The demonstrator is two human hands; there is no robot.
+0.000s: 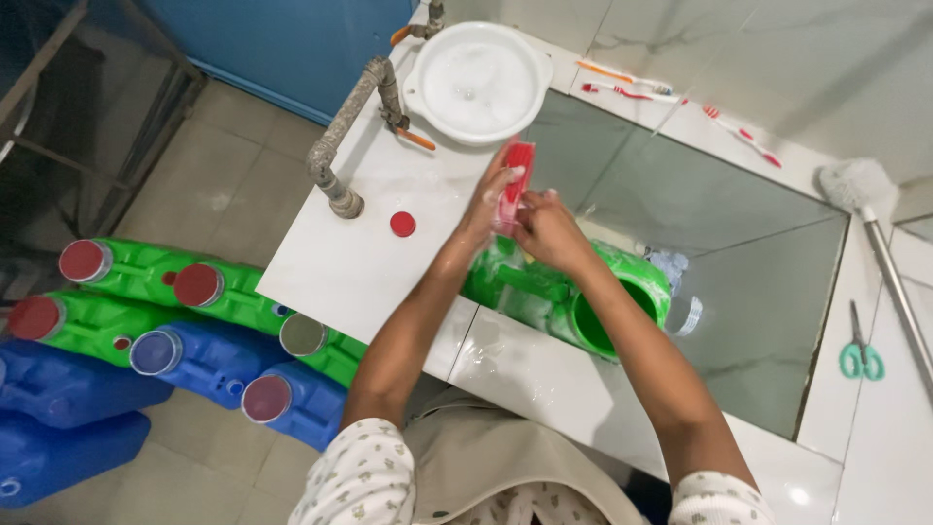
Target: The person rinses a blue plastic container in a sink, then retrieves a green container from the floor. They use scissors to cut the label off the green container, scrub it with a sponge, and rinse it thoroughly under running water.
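On the floor at the far left lie stacked jerrycans, green ones and blue ones, with red and grey caps facing up. Next comes the white tiled desk with a rusty pipe tap, a loose red cap and a white basin of soapy water. Over the edge of the water tank the left hand is wet with foam; its grip is closed around a red brush-like scrubber, which the right hand also pinches from the other side. Under both hands a green jerrycan lies on its side on the tank edge, its wide round mouth toward the person, its surface shiny with soap. To scrub well, I think the can should be kept pressed against the edge so it does not slide into the water. Further right are toothbrushes, a white brush with long handle, and green scissors.
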